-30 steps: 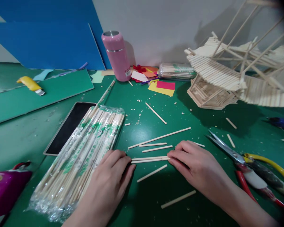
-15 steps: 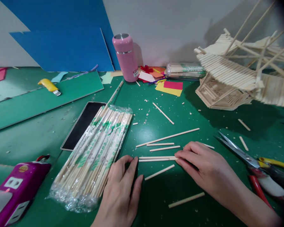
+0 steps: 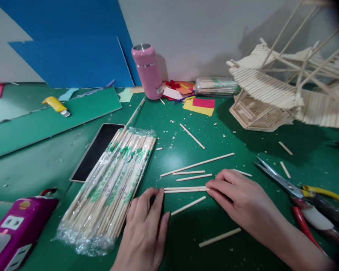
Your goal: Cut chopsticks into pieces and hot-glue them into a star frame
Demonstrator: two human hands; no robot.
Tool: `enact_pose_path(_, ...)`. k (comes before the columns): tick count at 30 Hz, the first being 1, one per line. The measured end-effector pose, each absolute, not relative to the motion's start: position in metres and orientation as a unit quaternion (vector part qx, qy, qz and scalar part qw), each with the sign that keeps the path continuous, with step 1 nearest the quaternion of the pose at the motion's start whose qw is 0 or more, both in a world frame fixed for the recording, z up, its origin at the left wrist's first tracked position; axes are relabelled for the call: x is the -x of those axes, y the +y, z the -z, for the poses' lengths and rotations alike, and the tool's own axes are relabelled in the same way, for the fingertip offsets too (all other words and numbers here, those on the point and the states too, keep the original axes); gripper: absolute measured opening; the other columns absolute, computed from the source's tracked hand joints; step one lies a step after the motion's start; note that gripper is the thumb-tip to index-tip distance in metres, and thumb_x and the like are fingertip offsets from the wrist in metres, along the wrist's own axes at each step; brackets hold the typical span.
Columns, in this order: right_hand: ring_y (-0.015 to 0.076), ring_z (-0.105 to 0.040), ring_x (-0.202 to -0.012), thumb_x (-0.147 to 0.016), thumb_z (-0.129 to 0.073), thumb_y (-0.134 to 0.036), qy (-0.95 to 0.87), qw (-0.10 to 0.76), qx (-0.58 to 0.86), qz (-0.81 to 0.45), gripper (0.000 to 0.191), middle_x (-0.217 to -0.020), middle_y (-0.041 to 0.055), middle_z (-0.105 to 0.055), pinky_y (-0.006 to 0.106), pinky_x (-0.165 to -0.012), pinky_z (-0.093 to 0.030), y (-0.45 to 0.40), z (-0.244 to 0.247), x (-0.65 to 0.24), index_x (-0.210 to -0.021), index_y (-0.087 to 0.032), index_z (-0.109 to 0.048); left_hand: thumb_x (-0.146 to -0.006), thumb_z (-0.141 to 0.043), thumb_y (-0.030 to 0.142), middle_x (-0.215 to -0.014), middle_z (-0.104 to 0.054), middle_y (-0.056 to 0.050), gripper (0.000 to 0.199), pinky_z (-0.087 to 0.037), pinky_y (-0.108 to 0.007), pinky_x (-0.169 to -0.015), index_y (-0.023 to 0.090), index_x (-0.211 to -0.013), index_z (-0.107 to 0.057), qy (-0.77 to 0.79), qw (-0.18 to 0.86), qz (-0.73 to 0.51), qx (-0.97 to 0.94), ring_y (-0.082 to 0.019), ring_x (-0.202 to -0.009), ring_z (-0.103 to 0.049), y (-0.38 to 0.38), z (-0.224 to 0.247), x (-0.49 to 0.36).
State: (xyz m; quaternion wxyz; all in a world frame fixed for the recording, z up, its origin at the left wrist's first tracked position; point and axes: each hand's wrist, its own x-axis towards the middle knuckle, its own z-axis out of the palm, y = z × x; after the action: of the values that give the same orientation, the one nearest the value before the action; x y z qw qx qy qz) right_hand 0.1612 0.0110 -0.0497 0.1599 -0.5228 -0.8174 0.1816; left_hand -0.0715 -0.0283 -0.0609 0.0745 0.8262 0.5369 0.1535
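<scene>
Here, right of the clear plastic package of pale wooden chopsticks (image 3: 110,188), the bare left hand (image 3: 145,222) lay palm down, forefinger extended to the left ends of two slim, pale wooden sticks (image 3: 185,189), thumb spread apart, grasping nothing. The sticks lay side by side between both hands; the bare right hand (image 3: 240,194), angled inward, pinched their right ends between thumb and fingers.

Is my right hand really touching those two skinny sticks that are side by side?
Touching. The head view shows the fingertips of the right hand on the right-hand ends of the two sticks, with no gap.
</scene>
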Motion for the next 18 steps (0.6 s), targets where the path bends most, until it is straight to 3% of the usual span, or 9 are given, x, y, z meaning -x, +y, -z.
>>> enact_pose_path(18,0.0132,-0.050,-0.071,-0.085,-0.044,-0.021,-0.813,0.156,0.526,-0.195,0.018,-0.079,0.0015,-0.055,0.026,-0.063,-0.038,0.0105,0.0485,-0.1621,-0.088,-0.023,-0.062,-0.081,-0.046,0.026,-0.115,-0.040,-0.014,0.045,-0.042,-0.037,-0.083,0.012,-0.122,-0.037,0.530,0.038,-0.134,-0.836,-0.025,-0.104,-0.043,-0.0266,0.0624,0.0729)
